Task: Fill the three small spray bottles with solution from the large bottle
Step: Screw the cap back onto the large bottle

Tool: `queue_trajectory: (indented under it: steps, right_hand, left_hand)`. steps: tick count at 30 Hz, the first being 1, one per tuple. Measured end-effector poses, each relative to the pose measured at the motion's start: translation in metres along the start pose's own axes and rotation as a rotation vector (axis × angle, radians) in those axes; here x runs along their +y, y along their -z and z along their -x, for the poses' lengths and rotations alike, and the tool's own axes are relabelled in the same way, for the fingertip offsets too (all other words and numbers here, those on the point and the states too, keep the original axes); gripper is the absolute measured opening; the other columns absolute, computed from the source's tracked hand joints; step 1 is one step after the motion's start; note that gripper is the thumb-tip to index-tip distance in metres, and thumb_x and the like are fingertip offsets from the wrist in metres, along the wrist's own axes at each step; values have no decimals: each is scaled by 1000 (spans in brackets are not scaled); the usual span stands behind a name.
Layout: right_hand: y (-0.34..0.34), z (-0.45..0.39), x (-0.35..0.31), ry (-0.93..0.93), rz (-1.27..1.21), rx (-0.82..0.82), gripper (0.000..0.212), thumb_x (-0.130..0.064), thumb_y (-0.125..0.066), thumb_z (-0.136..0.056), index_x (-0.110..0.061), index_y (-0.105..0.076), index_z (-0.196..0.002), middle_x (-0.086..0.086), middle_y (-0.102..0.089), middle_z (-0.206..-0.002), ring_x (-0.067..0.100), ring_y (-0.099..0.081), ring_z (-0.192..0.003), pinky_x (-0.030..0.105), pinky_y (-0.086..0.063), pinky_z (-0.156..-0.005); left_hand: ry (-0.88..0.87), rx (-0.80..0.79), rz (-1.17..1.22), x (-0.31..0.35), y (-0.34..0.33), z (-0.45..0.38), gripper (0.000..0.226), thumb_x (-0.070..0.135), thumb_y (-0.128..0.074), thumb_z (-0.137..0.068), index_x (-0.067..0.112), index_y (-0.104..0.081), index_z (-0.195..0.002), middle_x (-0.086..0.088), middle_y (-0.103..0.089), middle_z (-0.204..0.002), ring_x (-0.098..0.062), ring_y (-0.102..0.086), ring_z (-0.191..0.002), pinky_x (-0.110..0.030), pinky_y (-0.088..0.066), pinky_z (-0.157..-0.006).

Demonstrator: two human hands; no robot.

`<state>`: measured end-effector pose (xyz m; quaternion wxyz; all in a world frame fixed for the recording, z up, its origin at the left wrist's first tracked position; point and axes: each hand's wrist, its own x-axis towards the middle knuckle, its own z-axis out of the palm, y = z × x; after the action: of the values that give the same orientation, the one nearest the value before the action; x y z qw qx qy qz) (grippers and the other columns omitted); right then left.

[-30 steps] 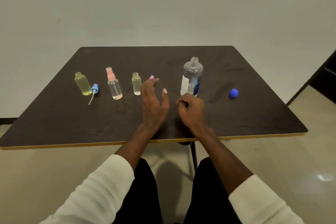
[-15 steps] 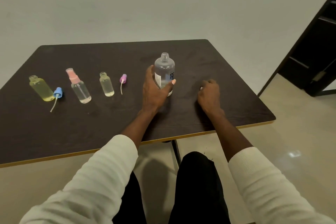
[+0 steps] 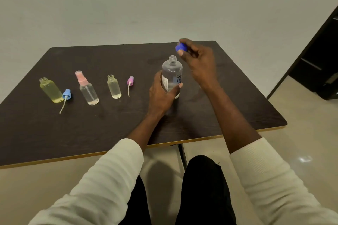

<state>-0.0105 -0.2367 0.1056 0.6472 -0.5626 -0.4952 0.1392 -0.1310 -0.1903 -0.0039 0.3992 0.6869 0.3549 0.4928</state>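
Note:
The large clear bottle (image 3: 172,71) stands upright on the dark table (image 3: 113,126), its neck uncovered. My left hand (image 3: 161,95) grips its lower body. My right hand (image 3: 197,60) pinches the blue cap (image 3: 180,47) just above and right of the bottle's mouth. To the left stand three small bottles: a yellowish one (image 3: 51,90) without a top, a clear one with a pink spray top (image 3: 86,88), and a small topless one (image 3: 114,86). A blue spray head (image 3: 66,95) and a purple spray head (image 3: 130,81) lie beside them.
The table's light front edge (image 3: 91,154) runs close to my knees. A dark door frame (image 3: 321,56) stands at the right, with pale floor below it. A white wall rises behind the table.
My right hand lifted the blue cap from the table up to the large bottle's mouth. My left hand keeps its hold on the bottle. The view shifted slightly.

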Motion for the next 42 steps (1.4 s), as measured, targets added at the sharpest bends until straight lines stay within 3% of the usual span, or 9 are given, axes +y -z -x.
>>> queue_trajectory:
  steps: [5, 8, 11, 16, 25, 32, 36, 42]
  right_hand:
    - [-3, -14, -7, 48, 260, -278, 34, -8, -63, -91, -11, -65, -125, 1, -68, -123, 7, -62, -112, 20, -47, -99]
    - [-6, -12, -7, 65, 344, -329, 35, -7, -59, -93, -13, -64, -127, -1, -66, -126, 2, -58, -113, 5, -43, -92]
    - [-6, -15, -8, 65, 401, -357, 35, -8, -58, -94, -16, -64, -127, -4, -66, -126, -2, -56, -110, 2, -41, -86]
    - [-4, -14, -1, 37, 392, -349, 33, -7, -59, -94, -15, -65, -126, -5, -68, -121, 3, -60, -110, 16, -46, -96]
    - [-5, -10, 4, 30, 363, -288, 33, -9, -65, -89, -16, -68, -120, -4, -70, -116, 8, -64, -107, 23, -49, -97]
    - [-6, -13, -2, 9, 419, -278, 32, -13, -71, -86, -16, -70, -118, -1, -72, -111, 7, -66, -101, 20, -50, -93]
    - [-10, -8, 1, -25, 328, -152, 31, -15, -78, -77, -14, -74, -108, -6, -72, -96, 3, -67, -87, 18, -53, -84]
    - [-16, -3, 5, -3, 332, -81, 26, -24, -81, -74, -13, -72, -96, -4, -71, -87, 4, -63, -78, 15, -51, -74]
  left_hand:
    - [-4, -12, 4, 1, 0, 0, 71, 42, -82, -80, 20, -48, -138, 3, -62, -131, -11, -61, -117, -28, -53, -96]
    - [-17, -17, 16, 2, 1, 0, 68, 41, -82, -81, 20, -49, -137, 4, -63, -130, -9, -61, -116, -27, -54, -95]
    - [-17, -12, 15, 1, 1, 0, 69, 40, -82, -82, 18, -49, -139, 4, -62, -131, -10, -61, -117, -28, -54, -96]
    - [-14, -17, 21, 0, 1, -1, 69, 39, -81, -83, 20, -48, -140, 4, -61, -133, -11, -60, -118, -26, -53, -96]
    - [-19, -13, 26, -1, 0, -1, 66, 39, -82, -83, 22, -48, -137, 8, -61, -129, -8, -60, -116, -25, -52, -94]
    - [-24, -7, 18, 0, 1, 0, 66, 38, -82, -83, 18, -50, -138, 4, -63, -129, -11, -61, -115, -26, -53, -94]
    - [-21, -7, 13, 1, 1, 0, 68, 37, -82, -83, 15, -50, -139, 1, -63, -130, -12, -61, -117, -20, -52, -93]
    - [-20, -14, 17, 1, 2, 1, 66, 38, -81, -83, 17, -50, -138, 3, -64, -128, -12, -62, -115, -25, -54, -93]
